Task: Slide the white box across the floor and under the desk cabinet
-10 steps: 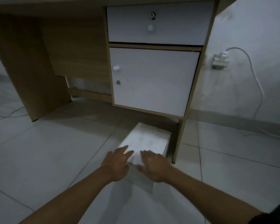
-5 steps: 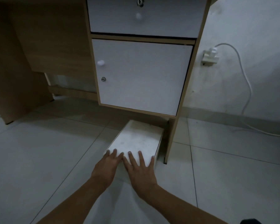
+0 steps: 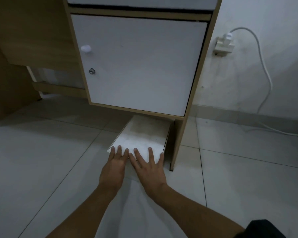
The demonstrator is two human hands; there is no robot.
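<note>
We are looking down at our own two bare hands pressed against a white box point(image 3: 141, 136) on a pale tiled floor point(image 3: 41, 152). The box lies flat on the floor, its far end tucked beneath the bottom edge of the desk cabinet point(image 3: 138, 66) while its near end sticks out toward us. Its right side runs just beside the cabinet's wooden side panel point(image 3: 179, 143), which comes down to the floor.

Our left hand point(image 3: 113, 167) sits at the box's near left corner, fingers point(image 3: 119, 150) close together and laid flat, their tips reaching over the top edge. Our right hand point(image 3: 149, 169) lies beside it, touching it at the index finger, with its fingers point(image 3: 150, 153) spread wide across the near edge as far as the right corner. Neither hand grips anything; both are flat and open against the box.

The cabinet has a white door with a round white knob point(image 3: 86, 48) and a small metal lock point(image 3: 92, 71) below it, both near the door's left edge. To the right, on the white wall point(image 3: 265, 74), a wall socket point(image 3: 223, 47) holds a plug, and a white cable point(image 3: 263, 66) loops from it down to the floor. A dark sleeve point(image 3: 263, 229) shows at the bottom right corner.
</note>
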